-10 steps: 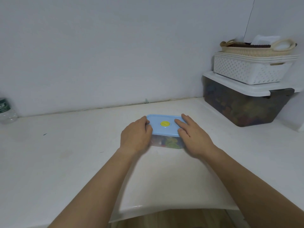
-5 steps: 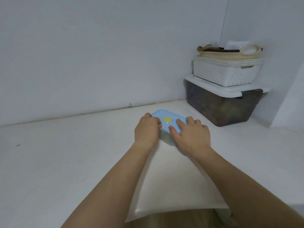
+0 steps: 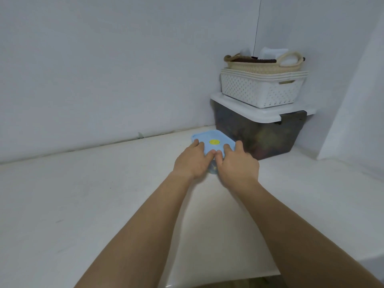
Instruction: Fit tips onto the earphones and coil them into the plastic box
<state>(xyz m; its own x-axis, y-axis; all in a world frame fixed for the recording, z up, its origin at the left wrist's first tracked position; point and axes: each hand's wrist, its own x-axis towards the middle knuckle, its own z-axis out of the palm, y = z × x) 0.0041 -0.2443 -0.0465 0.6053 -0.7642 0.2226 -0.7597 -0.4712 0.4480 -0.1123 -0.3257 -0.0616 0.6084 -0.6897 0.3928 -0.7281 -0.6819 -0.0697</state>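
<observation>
Plastic box (image 3: 213,169) sits at twelve o'clock on the worktop (image 3: 99,196), just beside a dark bin (image 3: 270,138) at two; left hand (image 3: 193,162) and right hand (image 3: 238,165) lay fingers flat on its blue lid (image 3: 207,135); lopsided pressure may skid it or leave a corner unsealed.

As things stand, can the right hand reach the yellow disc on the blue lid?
Probably yes: the right hand rests on the blue lid, fingertips just beside the uncovered yellow disc.
</observation>
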